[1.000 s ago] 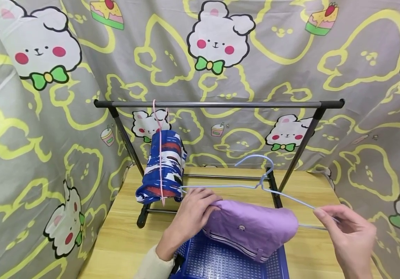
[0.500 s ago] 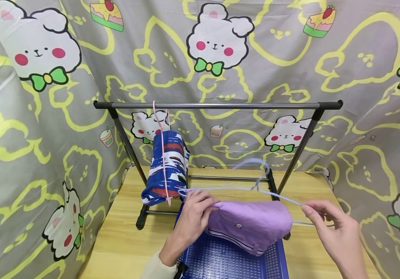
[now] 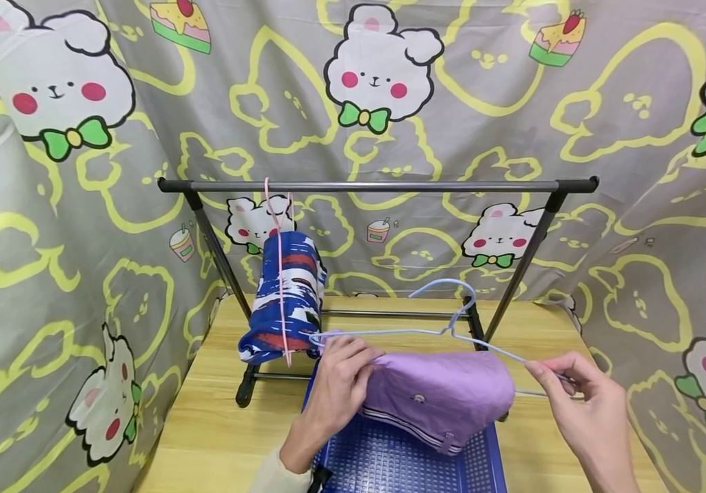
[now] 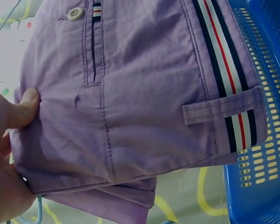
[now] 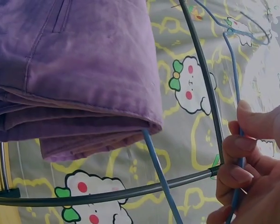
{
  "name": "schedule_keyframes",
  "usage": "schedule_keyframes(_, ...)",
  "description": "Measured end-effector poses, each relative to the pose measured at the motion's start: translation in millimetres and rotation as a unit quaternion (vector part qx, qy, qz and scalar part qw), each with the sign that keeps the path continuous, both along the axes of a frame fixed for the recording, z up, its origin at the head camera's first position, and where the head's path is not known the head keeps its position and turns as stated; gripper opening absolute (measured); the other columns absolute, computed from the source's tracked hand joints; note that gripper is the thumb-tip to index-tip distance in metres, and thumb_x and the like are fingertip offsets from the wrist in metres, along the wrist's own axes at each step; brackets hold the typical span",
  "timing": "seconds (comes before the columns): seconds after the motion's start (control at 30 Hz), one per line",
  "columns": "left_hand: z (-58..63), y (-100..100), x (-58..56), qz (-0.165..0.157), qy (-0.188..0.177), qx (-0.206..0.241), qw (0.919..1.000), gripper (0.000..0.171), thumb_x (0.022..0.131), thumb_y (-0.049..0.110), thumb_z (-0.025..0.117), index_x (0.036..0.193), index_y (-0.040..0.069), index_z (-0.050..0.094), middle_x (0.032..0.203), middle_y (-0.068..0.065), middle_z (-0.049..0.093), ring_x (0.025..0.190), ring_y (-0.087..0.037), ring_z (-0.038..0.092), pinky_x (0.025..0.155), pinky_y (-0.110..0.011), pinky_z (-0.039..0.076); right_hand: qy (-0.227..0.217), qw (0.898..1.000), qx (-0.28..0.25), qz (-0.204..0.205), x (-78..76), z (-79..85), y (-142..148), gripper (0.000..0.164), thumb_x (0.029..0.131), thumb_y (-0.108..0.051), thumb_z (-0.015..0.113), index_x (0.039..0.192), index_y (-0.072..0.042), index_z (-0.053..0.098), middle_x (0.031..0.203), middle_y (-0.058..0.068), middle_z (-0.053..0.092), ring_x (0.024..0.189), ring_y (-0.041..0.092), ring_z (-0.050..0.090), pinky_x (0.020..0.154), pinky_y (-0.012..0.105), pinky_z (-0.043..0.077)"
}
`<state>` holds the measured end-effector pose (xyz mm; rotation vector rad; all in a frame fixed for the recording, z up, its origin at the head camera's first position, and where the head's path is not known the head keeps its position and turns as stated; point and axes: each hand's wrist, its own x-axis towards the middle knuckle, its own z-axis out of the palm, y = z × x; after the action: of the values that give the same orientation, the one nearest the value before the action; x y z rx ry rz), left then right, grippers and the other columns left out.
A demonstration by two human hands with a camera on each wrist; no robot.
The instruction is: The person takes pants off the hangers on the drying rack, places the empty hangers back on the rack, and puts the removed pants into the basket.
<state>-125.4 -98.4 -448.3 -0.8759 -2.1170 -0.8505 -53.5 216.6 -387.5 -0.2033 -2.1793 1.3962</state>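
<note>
The folded purple cloth garment with a striped band (image 3: pixel 439 394) is above the blue plastic basket with many small holes (image 3: pixel 489 452), between the two hands. The left hand (image 3: pixel 343 376) pinches its edge between thumb and fingers; whether they also hold wire, one cannot tell. The right hand (image 3: pixel 593 411) has its fingers curled around the upper wire of the thin pale-blue hanger (image 3: pixel 451 331), whose lower bar comes out from the garment's fold.

Compared with one second ago, the right hand is nearer to the garment's edge, and less bare wire shows between them. Probably this means the person is settling the garment on the bar; the hanging seems not yet done, because the hook is free, lower than the rail.

Farther away, on the wood-grain table (image 3: pixel 192 411), stands the dark metal rack (image 3: pixel 377 186). On its left part, a thin pink hanger (image 3: pixel 280 287) carries the blue, white and red cloth (image 3: pixel 300 274). Behind is the grey curtain with white rabbits (image 3: pixel 494 123).
</note>
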Motion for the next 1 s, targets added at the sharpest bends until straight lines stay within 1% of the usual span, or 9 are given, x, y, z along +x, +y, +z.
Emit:
schedule_keyframes(0.13, 3.7, 4, -0.4, 0.008, 0.028, 0.001, 0.9996, 0.013, 0.085, 0.006, 0.075, 0.096, 0.013, 0.079, 0.09, 0.005, 0.072, 0.089, -0.019, 0.063, 0.091, -0.038, 0.047, 0.019, 1.0, -0.007, -0.014, -1.7, 0.8, -2, 0.013, 0.082, 0.008, 0.081, 0.08, 0.0, 0.071, 0.067, -0.006, 0.06, 0.064, 0.007, 0.046, 0.06, 0.018, 0.037)
schedule_keyframes(0.27, 8.9, 11, -2.2, 0.012, 0.05, -0.005, 0.9987, 0.013, 0.088, 0.007, 0.073, 0.097, 0.015, 0.079, 0.092, 0.006, 0.072, 0.089, -0.018, 0.063, 0.091, -0.039, 0.048, 0.041, 0.999, -0.004, -0.02, -4.0, 0.2, -3, 0.014, 0.081, 0.009, 0.082, 0.079, 0.0, 0.071, 0.068, -0.005, 0.06, 0.064, 0.007, 0.046, 0.059, 0.017, 0.036)
schedule_keyframes(0.4, 11.7, 19, -2.1, 0.01, 0.068, -0.01, 0.9976, 0.015, 0.088, 0.007, 0.071, 0.097, 0.016, 0.078, 0.093, 0.007, 0.072, 0.088, -0.019, 0.062, 0.085, -0.038, 0.047, 0.045, 0.999, 0.006, -0.025, -5.5, -1.9, -6, 0.015, 0.08, 0.008, 0.083, 0.077, -0.002, 0.072, 0.069, -0.005, 0.06, 0.066, 0.007, 0.048, 0.059, 0.017, 0.037)
schedule_keyframes(0.57, 12.3, 24, 0.7, 0.007, 0.072, -0.021, 0.9972, 0.015, 0.091, 0.008, 0.067, 0.097, 0.017, 0.078, 0.093, 0.007, 0.07, 0.085, -0.018, 0.06, 0.081, -0.038, 0.044, 0.035, 0.999, 0.017, -0.031, -7.0, -6.1, -8, 0.016, 0.08, 0.004, 0.085, 0.076, -0.006, 0.073, 0.067, -0.005, 0.061, 0.065, 0.007, 0.049, 0.066, 0.017, 0.037)
schedule_keyframes(0.67, 13.5, 26, 3.0, 0.0, 0.076, -0.026, 0.9967, 0.017, 0.09, 0.006, 0.067, 0.097, 0.016, 0.078, 0.093, 0.007, 0.069, 0.082, -0.017, 0.058, 0.077, -0.034, 0.045, 0.035, 0.998, 0.033, -0.034, -8.6, -9.9, -11, 0.016, 0.081, 0.001, 0.086, 0.076, -0.009, 0.074, 0.066, -0.004, 0.058, 0.066, 0.007, 0.048, 0.066, 0.018, 0.035)
schedule_keyframes(0.8, 16.1, 29, 6.2, -0.001, 0.085, -0.03, 0.9959, 0.016, 0.091, 0.005, 0.067, 0.097, 0.016, 0.078, 0.093, 0.009, 0.069, 0.078, -0.015, 0.056, 0.07, -0.028, 0.044, 0.042, 0.996, 0.065, -0.031, -11.3, -16.8, -16, 0.018, 0.08, -0.003, 0.087, 0.075, -0.013, 0.074, 0.065, -0.004, 0.057, 0.067, 0.009, 0.047, 0.064, 0.018, 0.034)
schedule_keyframes(0.9, 17.8, 30, 7.6, -0.003, 0.085, -0.027, 0.996, 0.015, 0.093, 0.007, 0.067, 0.096, 0.017, 0.078, 0.093, 0.009, 0.069, 0.077, -0.014, 0.055, 0.069, -0.027, 0.044, 0.053, 0.995, 0.082, -0.031, -13.4, -20.9, -20, 0.019, 0.079, -0.002, 0.087, 0.074, -0.014, 0.073, 0.065, -0.006, 0.057, 0.067, 0.009, 0.047, 0.064, 0.018, 0.033)
schedule_keyframes(1.0, 19.1, 33, 9.0, -0.01, 0.088, -0.023, 0.9958, 0.017, 0.093, 0.006, 0.066, 0.097, 0.016, 0.078, 0.093, 0.009, 0.069, 0.077, -0.014, 0.054, 0.068, -0.026, 0.044, 0.07, 0.992, 0.095, -0.033, -15.8, -24.2, -22, 0.02, 0.077, -0.001, 0.088, 0.074, -0.014, 0.074, 0.062, -0.007, 0.056, 0.063, 0.006, 0.046, 0.06, 0.018, 0.032)
